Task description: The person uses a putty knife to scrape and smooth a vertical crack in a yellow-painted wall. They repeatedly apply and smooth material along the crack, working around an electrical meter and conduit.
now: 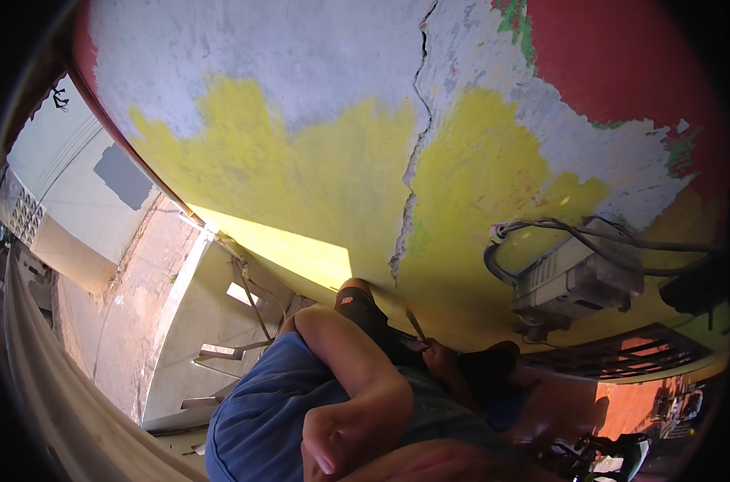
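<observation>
My left arm comes out of a blue sleeve and bends back toward me. My left hand is close by, its fingers curled inward, and whatever is inside them is hidden. Lower on the wall side, my right hand is closed around a slim, dark, long tool; its exact kind is too shaded to tell. The tool points up toward the wall, just below the lower end of a long jagged crack. Patchy yellow paint covers the wall's lower part, with pale grey-white above.
A grey meter box with thick dark cables hangs at the right. Beyond it are a dark grille and part of a motorcycle. A low wall and paved lane lie left; a pale cloth hangs at the edge.
</observation>
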Motion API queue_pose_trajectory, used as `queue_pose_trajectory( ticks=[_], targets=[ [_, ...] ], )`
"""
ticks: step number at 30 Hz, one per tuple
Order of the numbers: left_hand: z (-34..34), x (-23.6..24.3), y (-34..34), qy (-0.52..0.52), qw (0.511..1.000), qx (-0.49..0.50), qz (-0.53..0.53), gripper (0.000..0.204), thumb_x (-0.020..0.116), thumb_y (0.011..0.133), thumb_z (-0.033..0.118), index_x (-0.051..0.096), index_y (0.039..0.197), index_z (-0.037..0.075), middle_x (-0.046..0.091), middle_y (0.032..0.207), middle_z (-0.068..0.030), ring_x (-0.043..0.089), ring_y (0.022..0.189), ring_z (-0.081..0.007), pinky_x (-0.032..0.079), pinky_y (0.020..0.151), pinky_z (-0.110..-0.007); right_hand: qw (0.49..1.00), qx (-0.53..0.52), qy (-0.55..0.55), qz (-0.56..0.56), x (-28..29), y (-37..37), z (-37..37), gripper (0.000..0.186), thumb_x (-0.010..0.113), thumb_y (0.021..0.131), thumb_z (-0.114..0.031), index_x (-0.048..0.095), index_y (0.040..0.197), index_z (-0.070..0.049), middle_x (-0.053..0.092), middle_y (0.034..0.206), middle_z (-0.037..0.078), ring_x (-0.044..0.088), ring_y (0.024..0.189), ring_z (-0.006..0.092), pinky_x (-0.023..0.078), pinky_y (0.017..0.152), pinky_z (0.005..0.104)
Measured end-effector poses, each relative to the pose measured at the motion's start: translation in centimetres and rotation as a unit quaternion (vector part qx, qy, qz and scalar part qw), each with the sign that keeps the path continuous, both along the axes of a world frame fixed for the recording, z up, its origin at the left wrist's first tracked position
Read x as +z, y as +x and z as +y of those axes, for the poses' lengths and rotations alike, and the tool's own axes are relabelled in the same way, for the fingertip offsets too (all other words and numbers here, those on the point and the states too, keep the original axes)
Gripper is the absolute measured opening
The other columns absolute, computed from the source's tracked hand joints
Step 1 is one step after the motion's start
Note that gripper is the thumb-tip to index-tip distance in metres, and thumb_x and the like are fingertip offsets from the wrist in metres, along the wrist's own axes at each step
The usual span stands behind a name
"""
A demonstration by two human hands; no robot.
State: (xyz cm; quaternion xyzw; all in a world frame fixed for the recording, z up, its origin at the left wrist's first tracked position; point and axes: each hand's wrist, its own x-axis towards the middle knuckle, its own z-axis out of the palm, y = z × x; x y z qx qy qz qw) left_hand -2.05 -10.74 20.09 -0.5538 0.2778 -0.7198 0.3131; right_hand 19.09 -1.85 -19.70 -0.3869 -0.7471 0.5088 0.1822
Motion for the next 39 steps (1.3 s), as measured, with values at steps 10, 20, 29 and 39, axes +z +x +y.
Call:
queue_pose_trajectory(
  ticks=[10, 20, 29, 39],
  targets=[
    [6.9, -18.4, -7.1, -0.72, 0.643, 0.218, 0.143, 0.031, 0.056, 0.101, 0.02, 0.068, 0.12, -0.001, 0.069, 0.13, -0.0215, 0.071, 0.105, -0.0368, 0.056, 0.088, -0.045, 0.997, -0.044, -0.034, 0.047, 0.4, 1.1, 0.4, 0.036, 0.059, 0.091, -0.006, 0.061, 0.127, -0.002, 0.074, 0.11, 0.016, 0.072, 0.104, 0.0307, 0.055, 0.095, 0.0425],
    [-1.0, -45.3, -14.7, -0.985, 0.026, 0.152, -0.076, 0.083, 0.055, 0.101, 0.057, 0.037, 0.157, -0.002, 0.049, 0.15, -0.033, 0.046, 0.145, -0.039, 0.036, 0.12, -0.049, 0.997, 0.017, -0.021, 0.075, 8.5, 0.9, 2.7, 0.045, 0.064, 0.097, -0.013, 0.057, 0.14, -0.001, 0.075, 0.106, 0.013, 0.072, 0.1, 0.0254, 0.054, 0.093, 0.0399],
    [7.7, -15.6, -14.4, -0.736, 0.587, 0.337, -0.001, 0.06, 0.076, 0.086, 0.0, 0.053, 0.141, 0.004, 0.065, 0.137, -0.0174, 0.061, 0.127, -0.0364, 0.05, 0.103, -0.047, 0.955, 0.034, -0.148, 0.253, 26.7, -6.3, 4.5, 0.048, 0.055, 0.104, -0.011, 0.039, 0.15, -0.005, 0.051, 0.095, 0.003, 0.054, 0.066, 0.0101, 0.046, 0.056, 0.0258],
    [20.3, 9.5, -12.8, -0.243, 0.772, 0.562, 0.172, 0.046, 0.075, 0.082, 0.014, 0.07, 0.128, 0.013, 0.068, 0.127, -0.0037, 0.066, 0.113, -0.0231, 0.052, 0.097, -0.039, 0.897, 0.02, -0.015, 0.441, 43.0, -10.6, 7.4, 0.06, 0.044, 0.111, -0.025, 0.022, 0.165, -0.01, 0.057, 0.083, 0.009, 0.046, 0.049, 0.0091, 0.038, 0.043, 0.0229]
  ],
)
